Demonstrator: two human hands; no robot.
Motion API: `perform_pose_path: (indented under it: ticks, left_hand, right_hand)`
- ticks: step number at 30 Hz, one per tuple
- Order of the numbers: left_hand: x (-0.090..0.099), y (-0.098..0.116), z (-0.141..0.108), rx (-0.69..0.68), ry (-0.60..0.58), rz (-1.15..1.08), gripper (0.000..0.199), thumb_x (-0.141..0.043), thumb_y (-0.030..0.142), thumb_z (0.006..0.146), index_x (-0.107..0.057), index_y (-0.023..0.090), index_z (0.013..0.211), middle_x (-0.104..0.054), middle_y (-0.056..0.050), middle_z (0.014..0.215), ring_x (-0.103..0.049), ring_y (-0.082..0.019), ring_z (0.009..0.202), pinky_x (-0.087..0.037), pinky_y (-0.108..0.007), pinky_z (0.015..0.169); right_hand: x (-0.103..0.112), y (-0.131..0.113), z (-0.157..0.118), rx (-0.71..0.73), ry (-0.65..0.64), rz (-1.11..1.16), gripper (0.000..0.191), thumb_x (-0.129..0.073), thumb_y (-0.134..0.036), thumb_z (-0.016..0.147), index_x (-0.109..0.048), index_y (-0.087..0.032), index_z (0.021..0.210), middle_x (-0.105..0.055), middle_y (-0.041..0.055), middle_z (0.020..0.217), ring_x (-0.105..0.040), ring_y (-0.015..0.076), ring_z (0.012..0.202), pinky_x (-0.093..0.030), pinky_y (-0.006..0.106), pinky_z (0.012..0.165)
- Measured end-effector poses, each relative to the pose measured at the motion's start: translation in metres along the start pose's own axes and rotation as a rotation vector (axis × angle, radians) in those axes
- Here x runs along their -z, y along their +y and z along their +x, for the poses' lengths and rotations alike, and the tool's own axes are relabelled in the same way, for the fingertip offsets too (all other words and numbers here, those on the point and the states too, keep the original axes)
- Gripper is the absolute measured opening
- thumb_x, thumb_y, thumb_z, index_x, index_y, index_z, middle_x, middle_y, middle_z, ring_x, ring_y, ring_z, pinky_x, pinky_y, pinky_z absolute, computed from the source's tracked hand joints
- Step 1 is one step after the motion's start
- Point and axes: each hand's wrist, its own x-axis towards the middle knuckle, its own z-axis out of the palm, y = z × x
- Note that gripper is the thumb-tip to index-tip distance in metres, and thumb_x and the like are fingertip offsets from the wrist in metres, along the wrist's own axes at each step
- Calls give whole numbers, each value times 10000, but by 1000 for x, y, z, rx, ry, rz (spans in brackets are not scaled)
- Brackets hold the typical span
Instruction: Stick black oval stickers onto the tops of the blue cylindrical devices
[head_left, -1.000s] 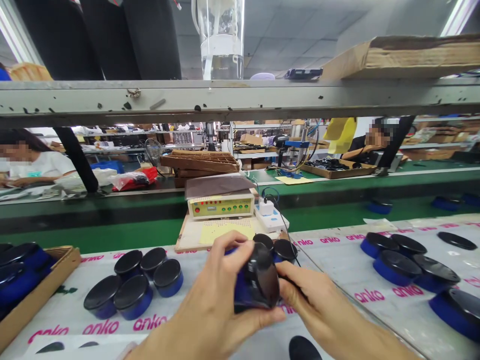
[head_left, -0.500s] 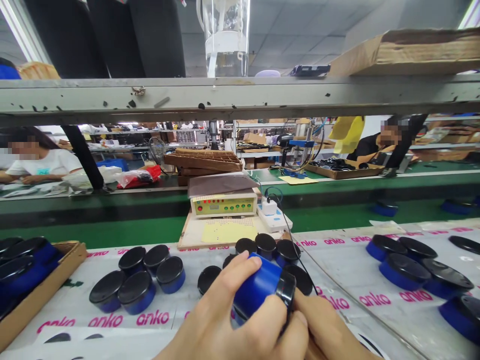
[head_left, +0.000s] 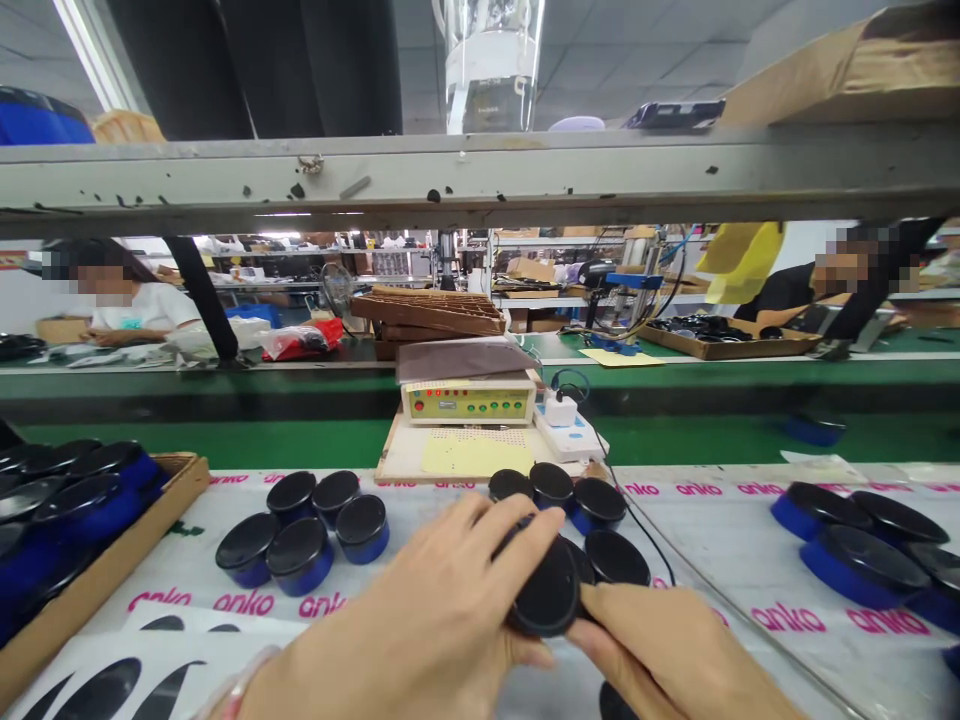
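Observation:
In the middle foreground, a round, blue-sided part with a black end is tilted so that its black face points toward me. My left hand wraps its fingers over the top and left of it. At its lower right edge, the thumb and fingers of my right hand pinch the rim; whether something small sits in that pinch is hidden. Similar blue parts with black tops stand just behind my hands. Another group stands to the left, and more parts stand on the right.
A cardboard tray full of similar parts is at left. Beyond the printed white sheet sits a control box beside a power strip. A cable crosses on the right. A shelf beam spans overhead. Two people sit across.
The part in my hands has turned: its blue side faced me before, and now its black face does. My left fingers have shifted over its top. The whole view has moved slightly left.

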Motion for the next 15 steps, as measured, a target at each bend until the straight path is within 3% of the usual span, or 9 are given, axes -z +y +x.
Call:
perform_pose_path:
  ticks: [1,3,5,6,8,10,13,15]
  left_hand:
    - [0,-6,2,15,-13,-59,677,-664,280,783,-331,162,1361,-521,-136,1286,-523,-300,1113,-495,-416,915]
    - [-1,-24,8,109,95,-129,576,-602,174,798,-358,194,1320,-517,-108,1291,-499,-273,1144,-425,-415,987]
    - [-3,-50,11,323,237,-133,537,-558,151,808,-367,212,1307,-489,-105,1313,-469,-274,1186,-356,-432,1028]
    - [-6,-64,11,454,254,-131,537,-555,163,811,-366,209,1311,-475,-113,1324,-454,-282,1206,-326,-443,1040]
    - [-19,-91,8,621,143,-166,590,-584,181,785,-357,168,1329,-446,-147,1351,-426,-311,1240,-298,-454,1049]
    - [-40,-110,2,665,16,-215,629,-618,203,753,-373,122,1327,-464,-186,1335,-446,-335,1229,-325,-452,1027]
    - [-68,-121,-5,671,-136,-288,643,-615,306,775,-374,101,1335,-521,-206,1285,-525,-323,1164,-402,-413,961]
    - [-74,-120,-10,647,-215,-318,656,-561,418,823,-344,114,1362,-510,-201,1307,-528,-301,1172,-418,-379,947]
  right_hand:
    - [1,3,1,25,16,-50,259,-358,-214,974,-477,-222,744,-572,-14,578,-569,138,486,-353,263,439]
    - [6,8,1,29,73,-152,187,-404,-198,951,-511,-210,798,-584,-11,578,-565,145,470,-341,274,437]
    - [13,14,-3,9,112,-208,109,-440,-229,938,-535,-208,891,-637,0,632,-592,153,492,-375,271,471]
    - [16,17,-6,-19,111,-212,105,-440,-253,940,-536,-216,921,-655,-1,656,-602,152,499,-391,265,487]
    - [21,23,-12,-82,104,-205,142,-410,-307,953,-528,-237,920,-654,-16,640,-593,144,464,-390,258,465]
    - [22,28,-16,-126,104,-211,184,-387,-345,960,-524,-246,886,-616,-36,569,-551,134,393,-359,262,413]
    - [20,36,-18,-136,118,-243,215,-380,-356,958,-509,-248,825,-561,-48,497,-529,135,358,-323,277,379]
    - [19,43,-20,-176,131,-226,216,-380,-348,952,-494,-252,796,-527,-53,469,-529,139,363,-309,282,372]
